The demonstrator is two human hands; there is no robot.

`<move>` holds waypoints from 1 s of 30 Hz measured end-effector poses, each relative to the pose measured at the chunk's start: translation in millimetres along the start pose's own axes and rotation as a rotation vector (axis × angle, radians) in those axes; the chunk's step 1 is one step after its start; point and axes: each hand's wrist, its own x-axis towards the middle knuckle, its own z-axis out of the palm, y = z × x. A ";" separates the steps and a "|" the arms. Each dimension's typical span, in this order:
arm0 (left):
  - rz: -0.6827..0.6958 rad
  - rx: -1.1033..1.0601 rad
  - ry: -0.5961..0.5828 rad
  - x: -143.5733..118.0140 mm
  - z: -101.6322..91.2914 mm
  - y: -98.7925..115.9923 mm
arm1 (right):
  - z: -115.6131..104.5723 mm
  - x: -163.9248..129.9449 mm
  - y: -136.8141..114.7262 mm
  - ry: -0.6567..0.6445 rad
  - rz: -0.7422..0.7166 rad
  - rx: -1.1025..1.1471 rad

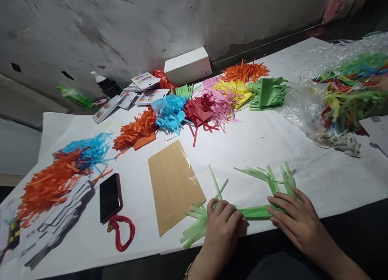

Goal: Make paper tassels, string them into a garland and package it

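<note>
At the far left edge lie stacked white cards under orange fringe and blue fringe; the stack runs out of frame, so its full extent is hard to judge; a dark phone with a red strap lies just beside it, and a tan sheet sits flat nearer the middle.

The work in hand looks like rolling or folding the light green fringed paper along its uncut band, near the front edge of the white table cover; the left hand is curled, fingers bent down on the band's left part, its grip partly hidden beneath the knuckles, so whether it pinches the paper or only presses it I cannot tell; the right hand lies open and flat, fingers spread on the band's right end, with fringe strips fanning up beyond it.

By my judgement, the next move calls for keeping the band taut between both hands and turning it evenly, so the thin strips neither tear nor tangle.

Further back, heaps of coloured fringe run across the cover toward a white box; at the right, a clear plastic bag holds mixed strips, cut off by the frame; its contents blur together.
</note>
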 end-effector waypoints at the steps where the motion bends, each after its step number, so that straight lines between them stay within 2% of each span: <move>1: -0.031 0.006 -0.009 0.9 -0.3 1.5 | 1.0 -0.4 -1.5 0.006 0.023 -0.008; 6: -0.206 0.089 -0.141 9.3 -1.6 7.3 | 9.7 3.9 -4.4 0.067 0.168 -0.105; 10: -0.243 0.133 -0.189 13.4 -0.7 8.3 | 10.4 9.9 -8.1 0.080 0.255 -0.189; 12: -0.248 0.133 -0.205 14.5 -0.3 7.5 | 10.8 12.4 -13.2 0.084 0.217 -0.205; 16: -0.238 0.109 -0.218 16.6 -1.8 4.9 | 18.6 14.9 -21.4 0.009 -0.030 -0.072; 18: -0.219 0.070 -0.184 16.7 -3.5 3.9 | 22.7 15.9 -21.0 -0.039 -0.100 -0.032; 21: -0.090 0.009 -0.070 13.8 -4.2 3.2 | 23.3 18.3 -17.8 -0.036 -0.091 -0.009; 24: 0.030 -0.013 -0.021 8.7 -1.0 2.3 | 21.6 21.7 -18.9 -0.050 -0.061 0.022; 30: 0.034 -0.035 -0.040 7.3 5.2 -2.6 | 20.3 22.2 -19.8 -0.094 -0.100 0.004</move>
